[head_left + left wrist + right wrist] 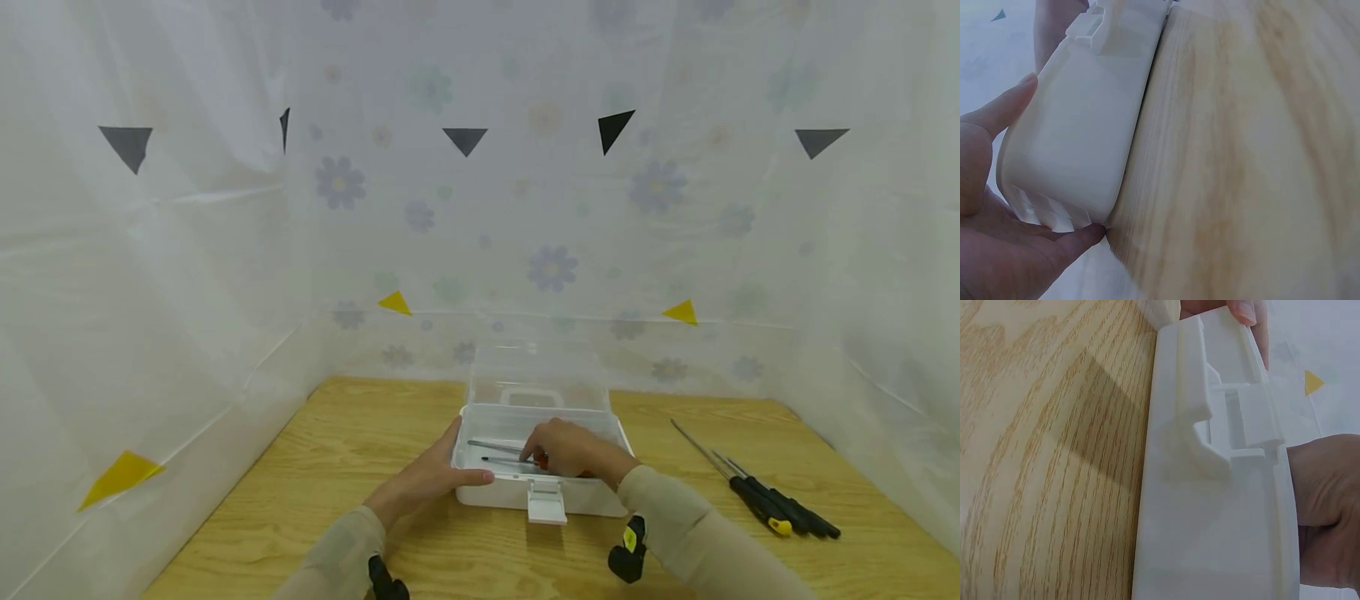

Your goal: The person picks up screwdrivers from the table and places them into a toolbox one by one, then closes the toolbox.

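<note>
The left hand (pixel 427 479) gripped the near left corner of the white box (pixel 517 492), thumb along its front wall and fingers round the side. The right hand (pixel 573 450) reached inside the box, its grip closed on an orange-handled screwdriver (pixel 517 461) (handle mostly hidden). A second metal shaft (pixel 491 446) lay beside it. The box stood mid-counter (pixel 300 500), clear lid (pixel 536 371) raised behind. Black-handled screwdrivers (pixel 765 500) lay well apart, right.
</note>
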